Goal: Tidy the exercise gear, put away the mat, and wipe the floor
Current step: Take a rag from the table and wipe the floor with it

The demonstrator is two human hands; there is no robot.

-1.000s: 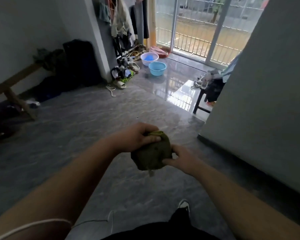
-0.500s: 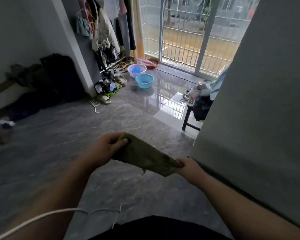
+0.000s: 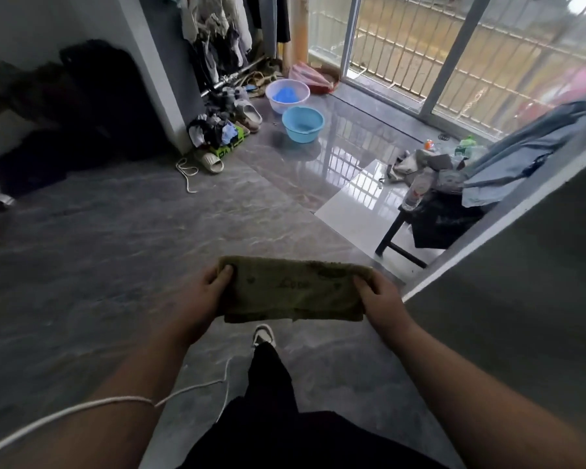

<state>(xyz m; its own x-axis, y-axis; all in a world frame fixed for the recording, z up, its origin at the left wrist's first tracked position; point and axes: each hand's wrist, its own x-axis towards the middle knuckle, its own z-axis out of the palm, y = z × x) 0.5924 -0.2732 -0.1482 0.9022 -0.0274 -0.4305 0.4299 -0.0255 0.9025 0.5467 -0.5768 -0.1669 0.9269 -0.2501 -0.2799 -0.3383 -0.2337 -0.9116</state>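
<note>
An olive-green cloth [image 3: 293, 289] is stretched flat between both hands, above the grey marble floor [image 3: 122, 238]. My left hand [image 3: 205, 292] grips its left edge with the thumb on top. My right hand [image 3: 379, 299] grips its right edge the same way. The cloth hangs in front of me at about waist height, over my foot in a white shoe [image 3: 264, 335]. No mat or exercise gear is clearly visible.
Two blue basins [image 3: 302, 123] stand near the barred sliding door. Shoes and slippers [image 3: 224, 137] lie by the clothes rack. A dark stool [image 3: 430, 225] piled with clothes and bottles stands right, beside a grey wall [image 3: 521, 299]. A white cord [image 3: 186, 170] lies on the floor.
The cloth went from a bunched ball to a fully spread strip as my hands pulled apart. The view moved forward toward the door.
</note>
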